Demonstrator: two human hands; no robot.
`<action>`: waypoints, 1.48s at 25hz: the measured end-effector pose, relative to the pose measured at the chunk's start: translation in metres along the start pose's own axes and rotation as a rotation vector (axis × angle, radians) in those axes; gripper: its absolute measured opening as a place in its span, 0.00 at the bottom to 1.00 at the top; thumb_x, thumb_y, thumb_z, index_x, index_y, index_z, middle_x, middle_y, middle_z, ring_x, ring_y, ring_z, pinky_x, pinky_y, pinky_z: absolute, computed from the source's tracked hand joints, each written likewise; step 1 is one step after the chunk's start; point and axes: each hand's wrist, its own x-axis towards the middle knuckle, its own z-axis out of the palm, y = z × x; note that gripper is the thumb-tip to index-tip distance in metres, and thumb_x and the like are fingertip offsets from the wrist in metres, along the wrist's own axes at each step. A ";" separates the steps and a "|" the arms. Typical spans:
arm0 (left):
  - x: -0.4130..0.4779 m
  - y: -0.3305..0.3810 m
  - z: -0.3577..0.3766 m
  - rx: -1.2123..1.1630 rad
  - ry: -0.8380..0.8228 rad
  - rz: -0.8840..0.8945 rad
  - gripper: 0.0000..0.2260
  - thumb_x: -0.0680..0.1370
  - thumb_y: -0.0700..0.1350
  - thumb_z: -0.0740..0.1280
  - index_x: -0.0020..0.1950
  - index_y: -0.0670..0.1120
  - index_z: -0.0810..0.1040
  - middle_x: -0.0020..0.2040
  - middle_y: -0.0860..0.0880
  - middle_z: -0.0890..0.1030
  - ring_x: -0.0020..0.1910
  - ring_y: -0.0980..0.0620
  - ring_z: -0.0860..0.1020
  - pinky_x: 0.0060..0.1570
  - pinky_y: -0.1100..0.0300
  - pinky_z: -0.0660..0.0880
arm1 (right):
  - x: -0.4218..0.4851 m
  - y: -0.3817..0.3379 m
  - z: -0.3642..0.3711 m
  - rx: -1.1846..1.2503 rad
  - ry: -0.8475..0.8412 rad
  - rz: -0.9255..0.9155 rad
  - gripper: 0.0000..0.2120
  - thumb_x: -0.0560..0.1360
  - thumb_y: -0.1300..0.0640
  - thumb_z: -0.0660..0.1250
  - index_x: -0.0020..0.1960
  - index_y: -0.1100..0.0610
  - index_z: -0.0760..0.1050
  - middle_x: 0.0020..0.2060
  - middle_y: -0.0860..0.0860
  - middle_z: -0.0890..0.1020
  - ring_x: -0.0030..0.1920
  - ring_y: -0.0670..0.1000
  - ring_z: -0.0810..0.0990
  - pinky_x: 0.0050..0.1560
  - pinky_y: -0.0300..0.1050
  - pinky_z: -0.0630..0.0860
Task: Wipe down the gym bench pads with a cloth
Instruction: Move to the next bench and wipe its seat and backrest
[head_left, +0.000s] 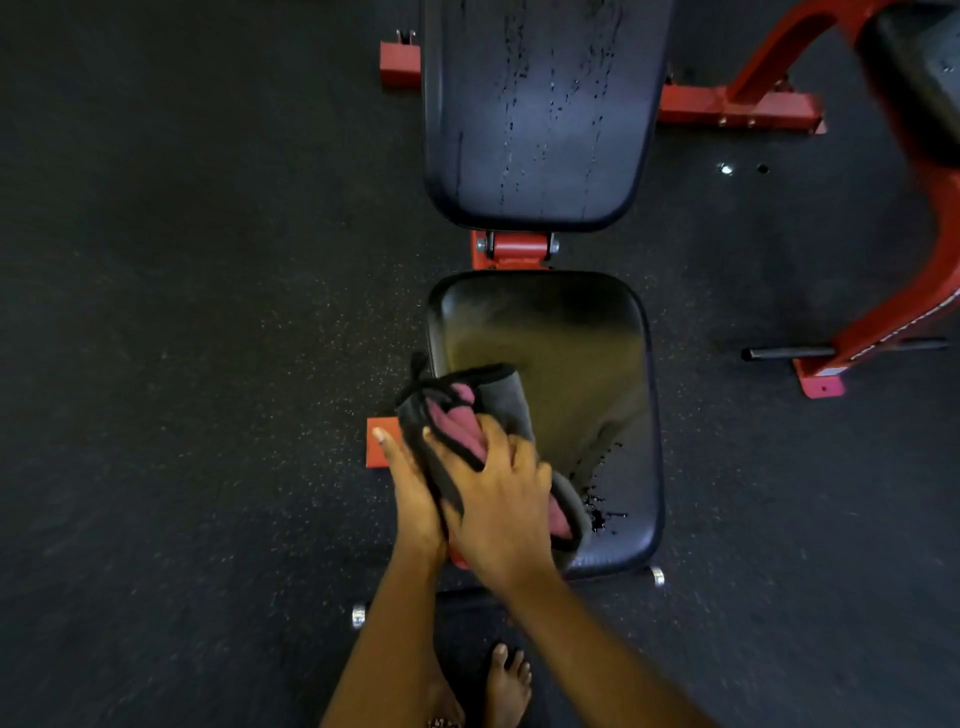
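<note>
Left hand (410, 488): fingers straight, laid along the left edge of the cloth (511, 402), steadying it without gripping.

Cloth: grey with a pink inner face and black trim. It is bunched under and just ahead of both hands, on the near-left part of the seat pad (571, 338), with its left side overhanging the pad edge.

Right hand (498, 499): palm down on the cloth, fingers spread, pressing rather than clutching.

Just right of this hand, droplets (597, 504) sit unwiped.

Beyond the fingertips, past the red hinge (519, 249), the back pad (540, 171) carries wet runs (511, 124).

Assessment: the seat pad is part done. Recommend flattening the bunched cloth for fuller contact. Sweep rightward through the droplets in overlapping passes with even palm pressure, then take the pad edges before moving on to the back pad.
</note>
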 end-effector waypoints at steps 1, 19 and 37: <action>-0.005 -0.001 -0.002 -0.014 0.017 -0.037 0.32 0.76 0.65 0.39 0.59 0.51 0.75 0.51 0.48 0.82 0.51 0.51 0.80 0.51 0.57 0.75 | -0.012 -0.003 0.001 0.003 0.002 -0.006 0.23 0.72 0.43 0.58 0.66 0.40 0.66 0.61 0.52 0.73 0.54 0.56 0.76 0.47 0.54 0.78; -0.040 -0.047 -0.007 0.570 0.149 -0.017 0.25 0.79 0.57 0.55 0.75 0.54 0.57 0.75 0.51 0.61 0.73 0.51 0.60 0.73 0.49 0.58 | -0.033 0.154 -0.016 0.400 0.221 0.689 0.27 0.75 0.56 0.66 0.71 0.43 0.64 0.66 0.61 0.66 0.61 0.64 0.69 0.60 0.59 0.69; 0.041 -0.048 0.069 2.002 -0.081 0.844 0.27 0.76 0.58 0.52 0.73 0.50 0.63 0.73 0.46 0.66 0.73 0.45 0.57 0.70 0.40 0.52 | 0.229 0.143 -0.075 -0.097 -0.125 -0.483 0.24 0.76 0.47 0.59 0.71 0.37 0.60 0.69 0.54 0.65 0.66 0.57 0.64 0.63 0.56 0.63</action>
